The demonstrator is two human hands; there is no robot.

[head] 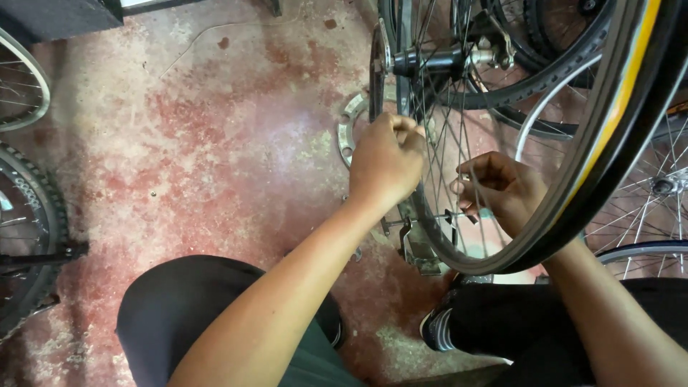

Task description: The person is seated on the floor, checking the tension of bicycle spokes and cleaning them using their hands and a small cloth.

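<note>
— Where are we looking here?

— We'd call it a bicycle repair workshop. We see a worn concrete floor (215, 143) with patchy red paint, and bicycle wheels all around it: 1 spoked wheel with a yellow-striped tyre (609, 136) in front, 2 more wheels (21, 208) at the left edge, and bare rims (645, 215) stacked on the right.

— Anything else?

— We spot a loose chainring (349, 125) lying flat on the floor, and small metal parts (419, 251) beside it.
</note>
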